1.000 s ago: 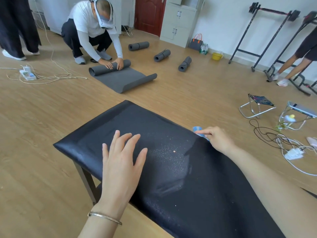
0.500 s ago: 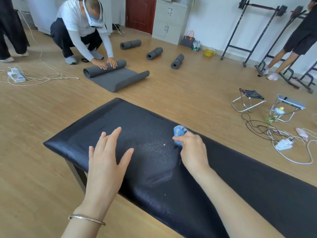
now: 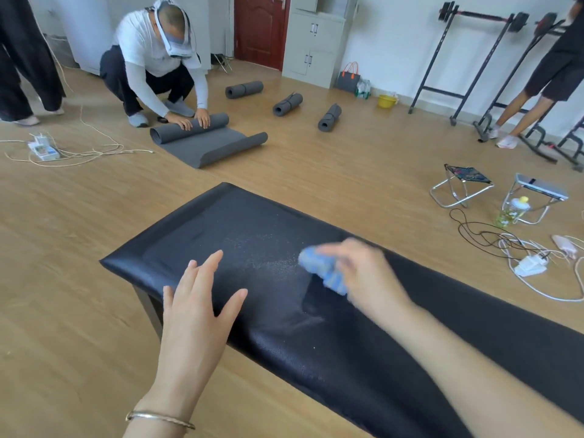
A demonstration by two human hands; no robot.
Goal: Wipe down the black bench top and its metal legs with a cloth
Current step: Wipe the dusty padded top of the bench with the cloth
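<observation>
Black vinyl table top (image 3: 347, 358) is only partly done, by my read. Your right hand (image 3: 369, 279) bunches a blue-and-white cloth (image 3: 319, 271) on the top, roughly mid-width and a bit in from the left end. Motion blur smears the fingers, but they look curled round the cloth. Your left hand (image 3: 196, 308) is spread, fingers straight and apart, palm down over the near edge. Can't tell if it bears on the surface or hovers.

Done, judging from the surface: a dull smeared streak (image 3: 303, 317) just on the near side of the cloth, which looks like one wiped pass.

Left to do: a patch of pale specks (image 3: 265, 251) between the cloth and the far-left corner, not cleared. The right stretch of the top runs out of frame, so I can't judge it. One metal leg (image 3: 151, 311) shows under the near-left corner, beside your left hand, with no sign of wiping. Other legs are hidden. Call it early in the job.

Look of the table: padded, pebbled leather-like skin, glossy along the near edge, rounded corners, stitched border at the left end. It stands on a wood floor (image 3: 79, 311).
</observation>
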